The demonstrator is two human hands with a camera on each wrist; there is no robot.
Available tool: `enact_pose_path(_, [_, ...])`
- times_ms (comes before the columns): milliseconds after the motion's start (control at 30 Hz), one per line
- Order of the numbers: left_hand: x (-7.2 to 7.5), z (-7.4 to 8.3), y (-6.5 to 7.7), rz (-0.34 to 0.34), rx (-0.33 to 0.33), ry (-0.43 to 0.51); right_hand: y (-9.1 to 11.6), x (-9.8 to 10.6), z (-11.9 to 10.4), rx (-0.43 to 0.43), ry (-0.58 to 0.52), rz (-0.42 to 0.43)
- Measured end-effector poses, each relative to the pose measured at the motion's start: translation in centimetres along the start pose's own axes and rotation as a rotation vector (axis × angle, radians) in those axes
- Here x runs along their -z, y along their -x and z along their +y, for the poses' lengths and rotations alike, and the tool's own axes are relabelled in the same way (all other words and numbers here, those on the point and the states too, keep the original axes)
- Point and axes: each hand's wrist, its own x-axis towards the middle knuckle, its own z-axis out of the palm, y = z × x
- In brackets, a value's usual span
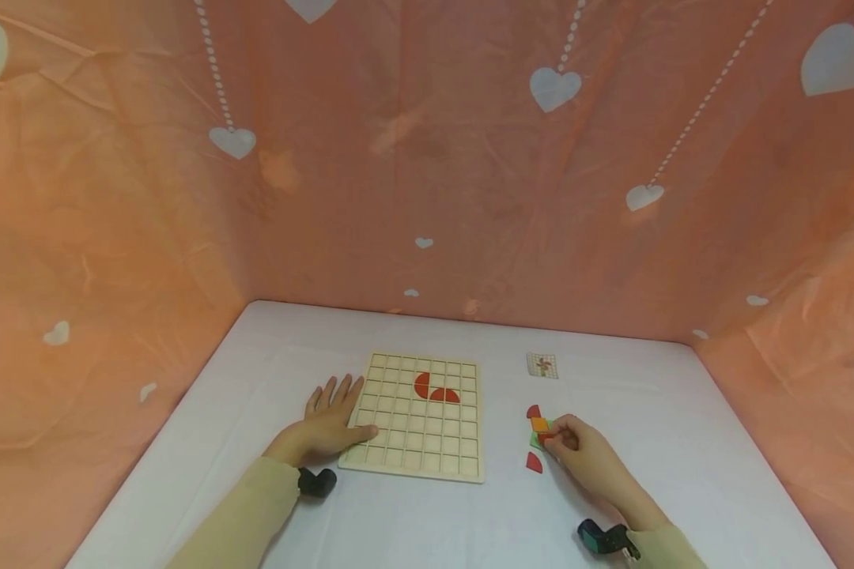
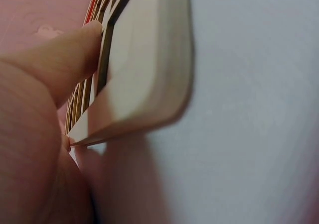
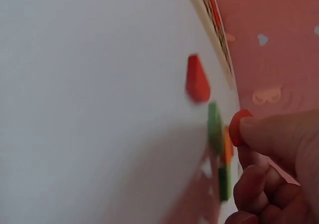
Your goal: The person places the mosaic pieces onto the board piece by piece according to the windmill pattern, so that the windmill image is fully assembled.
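A pale wooden grid board (image 1: 413,450) lies on the white table with several red quarter-circle pieces (image 1: 445,395) set in its upper cells. My left hand (image 1: 327,423) rests at the board's left side, fingers spread, and its thumb (image 2: 75,55) lies over the board's edge. To the right of the board, my right hand (image 1: 591,458) pinches a red piece (image 3: 238,127) between thumb and finger. That piece is held just over a small group with an orange square (image 1: 539,424) and green pieces (image 3: 215,129). Red quarter-circles lie above (image 1: 534,411) and below (image 1: 534,463) this group.
A small pattern card (image 1: 542,366) with a grid and a pinwheel-like figure lies beyond the loose pieces. Orange-pink cloth (image 1: 470,197) with pale hearts hangs behind and at both sides of the white table (image 1: 413,521).
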Motion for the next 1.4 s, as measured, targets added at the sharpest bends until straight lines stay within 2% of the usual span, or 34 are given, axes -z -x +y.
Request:
enact_pose_path(233, [0.1, 0.1, 0.1, -0.027, -0.001, -0.014, -1.1, -1.1, -2.5, 0.073, -0.016, 0.015])
enact_pose_path(433, [0.3, 0.0, 0.0, -0.015, -0.011, -0.017, -2.6, -3.6, -5.4, 0.082, -0.066, -0.031])
enact_pose_path(600, [0.0, -0.5, -0.1, -0.007, 0.001, -0.032, -3.6, -6.0, -7.9, 0.154, -0.054, -0.077])
enact_pose_path(833, [0.3, -0.2, -0.1, -0.010, 0.000, -0.064, -4.7, -8.3, -10.7, 0.267, -0.111, -0.114])
enact_pose_path(1133, [0.5, 0.0, 0.1, -0.013, -0.006, -0.066, -6.2, -11.1, -12.7, 0.275, -0.136, -0.159])
enact_pose_path(1400, [0.3, -0.2, -0.1, -0.018, -0.008, -0.058, -7.2, -13.3, -13.9, 0.246, -0.095, -0.107])
